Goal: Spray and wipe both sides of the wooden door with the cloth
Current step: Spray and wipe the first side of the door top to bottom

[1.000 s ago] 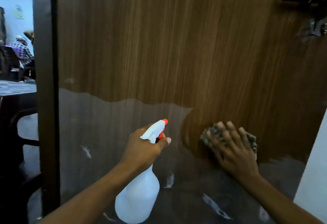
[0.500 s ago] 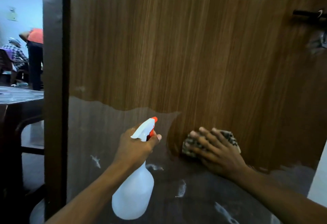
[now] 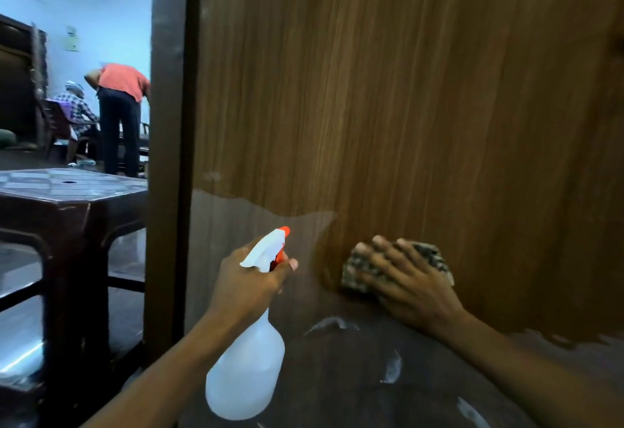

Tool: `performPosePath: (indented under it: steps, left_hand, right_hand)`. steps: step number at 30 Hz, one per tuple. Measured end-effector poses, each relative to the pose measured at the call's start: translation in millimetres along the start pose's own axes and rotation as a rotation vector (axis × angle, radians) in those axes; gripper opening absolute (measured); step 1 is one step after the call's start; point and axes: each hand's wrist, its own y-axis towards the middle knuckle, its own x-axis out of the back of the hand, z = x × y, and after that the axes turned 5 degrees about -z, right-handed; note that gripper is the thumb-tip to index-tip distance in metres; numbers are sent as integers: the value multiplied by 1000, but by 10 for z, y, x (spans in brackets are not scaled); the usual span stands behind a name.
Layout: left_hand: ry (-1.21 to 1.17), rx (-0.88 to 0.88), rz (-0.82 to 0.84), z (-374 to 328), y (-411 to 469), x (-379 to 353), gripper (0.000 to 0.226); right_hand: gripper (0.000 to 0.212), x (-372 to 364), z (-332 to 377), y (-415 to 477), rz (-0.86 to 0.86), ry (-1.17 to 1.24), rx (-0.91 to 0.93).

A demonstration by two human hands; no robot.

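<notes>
Left hand (image 3: 250,287) wraps the spray bottle (image 3: 246,363) neck, nozzle toward the wooden door (image 3: 405,90). Right hand (image 3: 410,280), fingers spread flat, presses the cloth (image 3: 434,255) against the door's lower part; the grey area below is possibly dust.
</notes>
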Motion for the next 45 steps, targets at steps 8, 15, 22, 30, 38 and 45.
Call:
performPosePath:
  steps: [8,15,22,30,38,45]
  left_hand:
    - [8,-68,-16,86,101,440,49]
    - [0,-33,-58,216,138,727,51]
    - [-24,-64,-78,255,190,929,45]
    - [-22,-68,-99,416,280,991,51]
    - [4,-46,-136,559,274,1128,38]
    - [21,-76,-124,590,277,1219,49]
  right_hand:
    - [64,-261,768,1338,-76,48,-90]
    - [79,-109,540,666,-42,7,87]
    - [59,-263,1027,2031,-155,78,-194]
    - [64,-339,1006,1507,7,59,296]
    - [60,-370,1594,2728,-141,71,-62]
    - [69,-590,1950,1971,40,79,313]
